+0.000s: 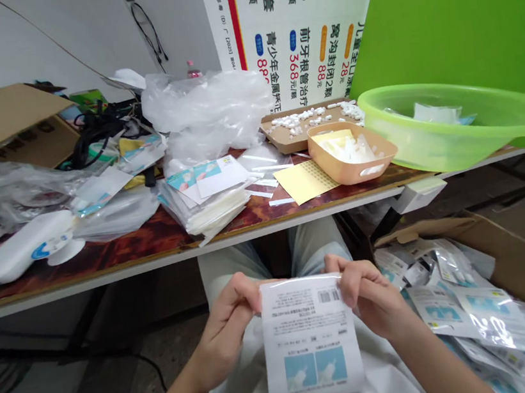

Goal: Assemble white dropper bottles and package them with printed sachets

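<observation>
Held over my lap, white printed plastic pouch [310, 338] is pinched at its top corners by my left hand [225, 330] and right hand [370, 295], below the cluttered worktop [152, 240].

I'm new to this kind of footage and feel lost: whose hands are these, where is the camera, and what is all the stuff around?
There is one picture, from a camera worn on a person's head, looking down over their lap. No machine is involved. The left hand and right hand pinch the top corners of a printed plastic pouch held over the knees. Ahead is a table bearing a stack of similar pouches, a yellow sticker sheet, an orange tray of small white pieces, a green basin and a crumpled clear bag. At the right, a cardboard box holds many pouches.
</observation>
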Demonstrator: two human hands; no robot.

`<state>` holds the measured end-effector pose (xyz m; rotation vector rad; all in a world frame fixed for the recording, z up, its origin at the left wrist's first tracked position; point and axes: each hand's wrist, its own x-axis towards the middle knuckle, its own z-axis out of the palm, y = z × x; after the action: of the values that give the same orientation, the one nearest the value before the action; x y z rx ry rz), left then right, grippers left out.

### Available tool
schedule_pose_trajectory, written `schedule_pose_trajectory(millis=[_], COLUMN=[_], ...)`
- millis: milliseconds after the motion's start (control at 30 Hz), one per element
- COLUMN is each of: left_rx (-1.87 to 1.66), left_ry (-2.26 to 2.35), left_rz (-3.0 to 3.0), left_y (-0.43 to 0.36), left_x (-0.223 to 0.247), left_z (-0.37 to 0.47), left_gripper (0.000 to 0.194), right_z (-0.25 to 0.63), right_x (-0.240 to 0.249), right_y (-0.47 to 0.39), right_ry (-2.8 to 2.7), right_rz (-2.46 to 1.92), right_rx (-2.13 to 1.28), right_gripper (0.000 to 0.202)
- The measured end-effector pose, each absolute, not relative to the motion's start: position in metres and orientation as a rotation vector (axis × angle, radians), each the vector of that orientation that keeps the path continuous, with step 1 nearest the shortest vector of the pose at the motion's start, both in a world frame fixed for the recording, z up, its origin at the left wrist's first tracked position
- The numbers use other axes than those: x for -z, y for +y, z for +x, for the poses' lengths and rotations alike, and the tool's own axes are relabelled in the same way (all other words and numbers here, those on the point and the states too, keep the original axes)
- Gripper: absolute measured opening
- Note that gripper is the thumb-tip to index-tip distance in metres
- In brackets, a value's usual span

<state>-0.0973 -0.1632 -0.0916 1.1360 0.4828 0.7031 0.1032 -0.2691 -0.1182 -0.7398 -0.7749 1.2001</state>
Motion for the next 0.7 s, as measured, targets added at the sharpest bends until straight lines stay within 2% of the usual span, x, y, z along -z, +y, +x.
schedule_pose_trajectory(millis=[133, 300, 467, 700], left_rx=[-0.671, -0.634, -0.648, -0.864], left_ry=[0.488, 0.577, 0.676, 0.745], left_rz=[1.147, 1.196, 1.203, 1.221], left_y=[-0.159, -0.158, -0.156, -0.154], left_x=[0.093, 0.093, 0.085, 0.076], left_z=[-0.090, -0.081, -0.085, -0.090], left_gripper=[0.019, 0.037, 0.044, 0.045], right_z=[0.103, 0.108, 0.112, 0.096], right_x=[0.122, 0.125, 0.123, 0.101], right_y=[-0.264, -0.262, -0.273, -0.278], right_ry=[-0.772, -0.743, -0.642, -0.708], right_rz=[-0.755, -0.780, -0.871, -1.089], right_rx=[-1.199, -1.218, -1.207, -1.226], right_gripper=[0.024, 0.021, 0.007, 0.020])
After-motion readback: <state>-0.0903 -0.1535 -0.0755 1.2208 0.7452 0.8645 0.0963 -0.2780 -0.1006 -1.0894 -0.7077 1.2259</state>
